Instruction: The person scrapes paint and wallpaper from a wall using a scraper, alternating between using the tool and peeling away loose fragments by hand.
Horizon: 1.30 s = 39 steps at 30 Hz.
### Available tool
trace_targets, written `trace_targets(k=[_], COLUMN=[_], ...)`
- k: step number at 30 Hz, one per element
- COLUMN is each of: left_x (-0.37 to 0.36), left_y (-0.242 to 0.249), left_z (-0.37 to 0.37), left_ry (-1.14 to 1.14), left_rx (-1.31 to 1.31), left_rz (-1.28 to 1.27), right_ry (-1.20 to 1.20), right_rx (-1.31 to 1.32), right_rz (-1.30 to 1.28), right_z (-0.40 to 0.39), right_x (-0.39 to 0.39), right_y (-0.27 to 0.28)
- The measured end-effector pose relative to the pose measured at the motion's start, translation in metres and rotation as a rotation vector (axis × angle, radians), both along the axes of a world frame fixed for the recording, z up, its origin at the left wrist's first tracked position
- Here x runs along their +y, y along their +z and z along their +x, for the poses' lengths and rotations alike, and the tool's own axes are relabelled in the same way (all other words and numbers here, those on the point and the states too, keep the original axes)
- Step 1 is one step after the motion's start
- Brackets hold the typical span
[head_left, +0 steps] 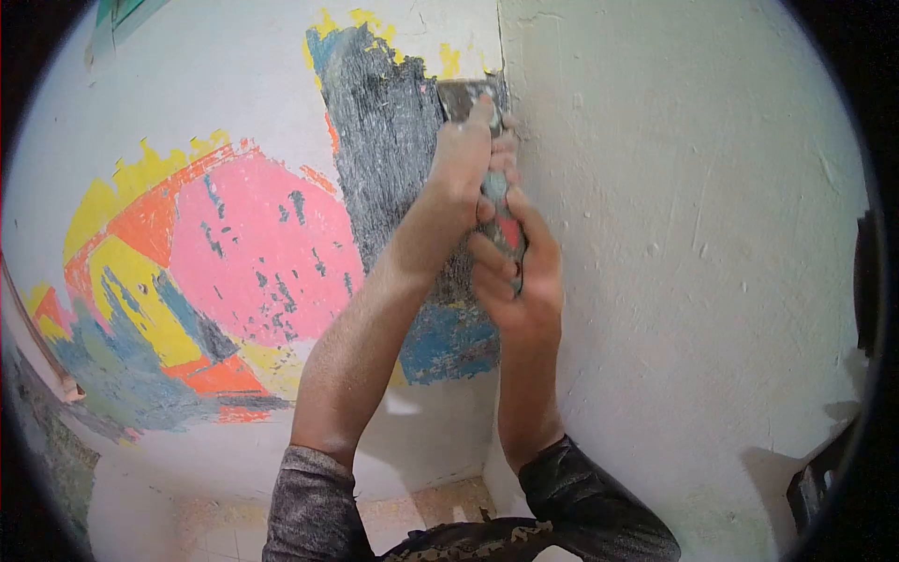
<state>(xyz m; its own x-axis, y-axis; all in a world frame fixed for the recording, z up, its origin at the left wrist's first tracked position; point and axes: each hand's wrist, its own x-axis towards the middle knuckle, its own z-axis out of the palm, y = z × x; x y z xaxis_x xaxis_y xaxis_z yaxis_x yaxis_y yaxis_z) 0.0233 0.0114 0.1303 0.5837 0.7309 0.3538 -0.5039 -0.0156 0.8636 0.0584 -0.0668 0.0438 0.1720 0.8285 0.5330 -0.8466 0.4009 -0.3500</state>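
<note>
A paint scraper [465, 96] with a wide metal blade lies against the painted wall [389, 150], close to the inner corner. My right hand [522, 258] is wrapped round its handle, which shows grey with a red patch. Higher up, my left hand [473, 155] grips the tool near the blade, one finger stretched along the metal. Around and below the blade is a dark grey, streaky area with ragged yellow paint along its top edge. Dust whitens both forearms.
Left of my arms, the wall carries a chipped pink patch [257, 244] with orange, yellow and blue paint around it. A bumpy pale side wall [674, 244] meets it at the corner on the right. Dark objects [815, 487] stand at the lower right edge. Debris speckles the floor [421, 506].
</note>
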Motion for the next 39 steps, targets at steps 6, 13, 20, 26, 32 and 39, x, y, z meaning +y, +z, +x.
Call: trace_targets(k=[6, 13, 20, 26, 32, 39], left_x=[0.004, 0.009, 0.002, 0.014, 0.006, 0.001], left_y=[0.009, -0.010, 0.022, 0.023, 0.013, 0.038], left_z=[-0.001, -0.004, -0.002, 0.004, 0.002, 0.001], left_ry=[0.019, 0.035, -0.003, 0.026, -0.014, 0.077], left_rx=[0.043, 0.046, 0.001, 0.047, 0.039, 0.082], left_rz=[0.080, 0.086, 0.073, 0.154, 0.127, 0.153], right_ry=[0.028, -0.034, -0.021, -0.069, -0.119, -0.122], right_rx=[-0.032, -0.091, -0.023, -0.098, -0.108, -0.149], right_rz=[0.114, 0.089, -0.041, -0.025, 0.052, 0.080], right_z=[0.003, -0.004, -0.006, 0.003, 0.000, 0.002], right_x=[0.003, 0.005, -0.005, 0.003, 0.005, 0.007], right_y=[-0.010, -0.017, 0.025, 0.037, 0.003, 0.043])
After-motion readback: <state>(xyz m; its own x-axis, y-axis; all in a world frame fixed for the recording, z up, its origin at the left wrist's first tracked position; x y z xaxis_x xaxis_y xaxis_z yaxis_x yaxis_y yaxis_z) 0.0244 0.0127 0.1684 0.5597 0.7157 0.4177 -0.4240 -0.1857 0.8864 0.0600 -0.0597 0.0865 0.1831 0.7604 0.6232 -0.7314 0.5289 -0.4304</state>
